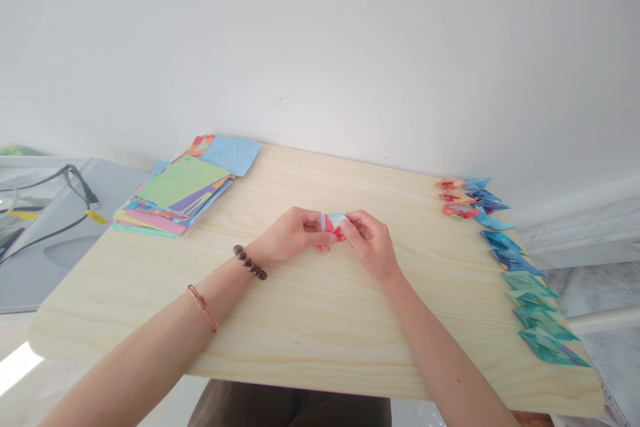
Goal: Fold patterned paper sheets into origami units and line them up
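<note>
Over the middle of the table, a small folded piece of origami paper (335,226), red with white and pale blue, is held between both hands. My left hand (299,232) pinches its left end between thumb and fingers. On the other side, my right hand (373,240) grips the right end, its thumb pressed on the paper's upper face. The fingers cover both ends, so the full folded shape cannot be made out.
A stack of coloured paper sheets (185,183) lies at the table's (300,320) back left. Down the right edge runs a row of folded paper pieces (537,310), in red, blue and green. Black cables (75,197) rest on a grey surface at left. A white wall (320,47) stands behind.
</note>
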### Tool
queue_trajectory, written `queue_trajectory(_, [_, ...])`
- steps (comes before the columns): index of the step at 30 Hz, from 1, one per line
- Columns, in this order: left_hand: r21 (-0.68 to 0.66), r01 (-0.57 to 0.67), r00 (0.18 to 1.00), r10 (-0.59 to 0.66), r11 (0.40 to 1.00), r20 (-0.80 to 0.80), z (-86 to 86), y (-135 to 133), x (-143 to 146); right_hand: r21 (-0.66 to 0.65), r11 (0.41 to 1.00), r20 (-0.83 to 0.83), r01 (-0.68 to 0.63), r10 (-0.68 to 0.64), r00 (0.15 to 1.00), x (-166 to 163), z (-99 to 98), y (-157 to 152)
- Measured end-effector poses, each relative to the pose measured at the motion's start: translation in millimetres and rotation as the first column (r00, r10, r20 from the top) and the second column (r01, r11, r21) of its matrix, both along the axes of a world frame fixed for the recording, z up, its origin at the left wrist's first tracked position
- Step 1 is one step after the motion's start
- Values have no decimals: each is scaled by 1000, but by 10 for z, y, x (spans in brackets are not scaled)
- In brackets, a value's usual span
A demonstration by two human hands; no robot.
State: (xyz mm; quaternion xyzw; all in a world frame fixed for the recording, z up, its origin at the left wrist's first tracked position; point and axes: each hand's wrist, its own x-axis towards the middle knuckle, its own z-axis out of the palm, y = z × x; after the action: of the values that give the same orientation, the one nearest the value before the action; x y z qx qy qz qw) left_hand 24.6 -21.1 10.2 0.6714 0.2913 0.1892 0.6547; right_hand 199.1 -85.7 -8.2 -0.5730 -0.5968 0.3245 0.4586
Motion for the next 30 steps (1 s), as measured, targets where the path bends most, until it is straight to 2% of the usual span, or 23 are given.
queue_trajectory(22, [14, 4, 996, -2, 1000, -89, -10, 0, 17, 5, 998, -57, 68, -67, 996, 0, 7, 0])
queue_trajectory(30, [-23, 35, 995, -37, 999, -89, 49, -16, 17, -73, 982, -240, 176, -188, 952, 0, -17, 31])
